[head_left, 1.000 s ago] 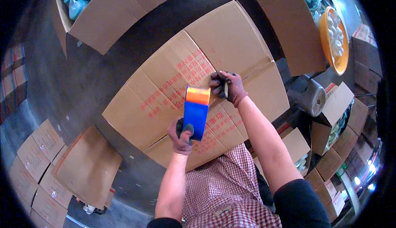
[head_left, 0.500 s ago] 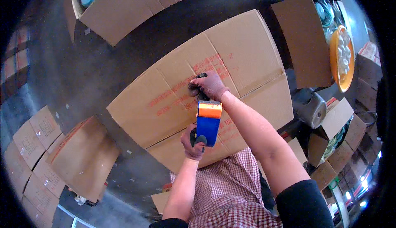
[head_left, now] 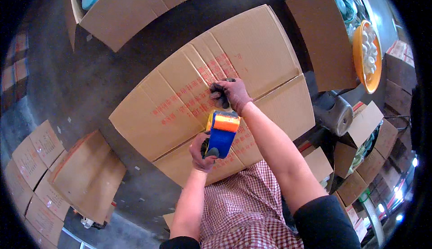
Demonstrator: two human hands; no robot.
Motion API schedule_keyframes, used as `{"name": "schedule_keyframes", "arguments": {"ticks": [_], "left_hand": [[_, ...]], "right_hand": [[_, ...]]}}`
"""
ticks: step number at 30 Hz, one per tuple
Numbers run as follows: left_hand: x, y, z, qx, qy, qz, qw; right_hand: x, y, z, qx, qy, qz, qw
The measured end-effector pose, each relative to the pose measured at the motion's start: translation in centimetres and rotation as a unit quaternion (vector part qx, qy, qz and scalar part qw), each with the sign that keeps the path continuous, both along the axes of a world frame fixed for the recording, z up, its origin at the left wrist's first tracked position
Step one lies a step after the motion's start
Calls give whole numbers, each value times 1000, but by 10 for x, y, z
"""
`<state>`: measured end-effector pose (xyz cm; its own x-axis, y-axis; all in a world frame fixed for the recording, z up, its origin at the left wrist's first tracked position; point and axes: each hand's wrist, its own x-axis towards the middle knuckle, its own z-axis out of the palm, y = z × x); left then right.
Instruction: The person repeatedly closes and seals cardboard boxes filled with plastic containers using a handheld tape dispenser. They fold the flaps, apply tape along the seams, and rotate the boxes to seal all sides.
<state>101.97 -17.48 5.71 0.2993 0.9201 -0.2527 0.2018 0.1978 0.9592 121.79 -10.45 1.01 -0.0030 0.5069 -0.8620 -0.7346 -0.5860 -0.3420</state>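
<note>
A large cardboard box point(head_left: 263, 46) with red print lies before me, its top flaps closed to a seam. My left hand point(head_left: 202, 154), in a dark-palmed work glove, is wrapped round a blue tape dispenser point(head_left: 221, 143) with an orange front and a yellow side. It is held over the near part of the box, tilted a little. Just beyond it, my right hand point(head_left: 235, 97), gloved too, is closed with its fingers curled above the box's middle. Whatever lies between those fingers is too small to make out.
Open cartons point(head_left: 317, 42) of bagged goods stand at the far left and right. An orange basin point(head_left: 358, 60) of white pieces rests by the right one, with a grey rounded stool-like object point(head_left: 344, 118) nearer. Stacked boxes point(head_left: 31, 159) and a leaning carton point(head_left: 96, 177) are at left.
The tape dispenser has turned slightly, so its yellow side shows more. The right hand has moved a little away from it. The whole view has shifted slightly.
</note>
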Motion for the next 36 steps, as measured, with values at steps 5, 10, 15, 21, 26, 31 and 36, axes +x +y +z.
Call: {"name": "schedule_keyframes", "arguments": {"ticks": [5, 10, 15, 21, 26, 31, 36], "left_hand": [[-14, -2, -9, 33, 24, -28, 999], [-27, -5, -16, 54, 8, -97, 994], [-12, 7, 3, 11, 30, -160, 987], [-21, 15, 5, 109, 100, -277, 950], [-24, 20, 3, 155, 115, -357, 914], [-18, 28, 11, 142, 106, -371, 911], [-16, 31, 12, 157, 101, -397, 899]], "right_hand": [[5, -10, 9, 27, 71, 5, 997], [34, -55, 41, 88, 192, 84, 974], [27, -57, 37, 115, 95, 145, 978], [49, -44, 67, 72, 60, 231, 968], [78, -47, 61, 116, 24, 169, 979], [63, -6, 62, 154, -5, 435, 887], [34, 23, 37, 239, 31, 622, 745]]}}
